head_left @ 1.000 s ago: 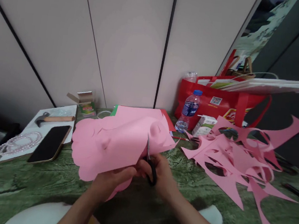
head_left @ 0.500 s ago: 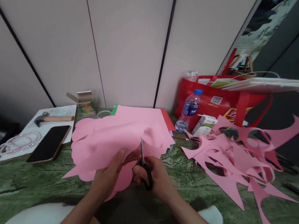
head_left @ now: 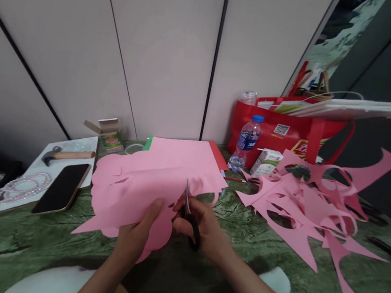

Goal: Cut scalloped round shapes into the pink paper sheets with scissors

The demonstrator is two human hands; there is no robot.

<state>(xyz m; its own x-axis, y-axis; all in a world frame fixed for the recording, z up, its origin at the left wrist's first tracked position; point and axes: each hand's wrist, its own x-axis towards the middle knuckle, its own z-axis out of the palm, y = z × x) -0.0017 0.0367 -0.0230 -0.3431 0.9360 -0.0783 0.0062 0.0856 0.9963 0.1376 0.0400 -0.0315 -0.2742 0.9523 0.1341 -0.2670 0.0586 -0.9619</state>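
Note:
In my left hand (head_left: 136,234) a sheet of pink paper (head_left: 147,190) is pinched, thumb on top and the other fingers underneath. My right hand (head_left: 203,226) is closed round the black handles of a pair of scissors (head_left: 192,227), whose blades point up and away at the sheet's right part. A curved strip of pink paper hangs right of the blades. Under and behind the held sheet lie scalloped pink paper cutouts (head_left: 105,166) and a stack of paper sheets (head_left: 181,149) with green and red edges showing.
Pink paper scraps (head_left: 299,202) are heaped at the right, before a water bottle (head_left: 246,143), a small carton (head_left: 266,164) and a red bag (head_left: 272,127). A phone (head_left: 62,188), a hammer (head_left: 73,155), beads (head_left: 21,189) and a small opened box (head_left: 109,138) are at the left.
The held sheet has turned and lowered slightly, its left tip shifting further left. A curved strip now shows beside the scissors. My left hand has moved slightly left and down.

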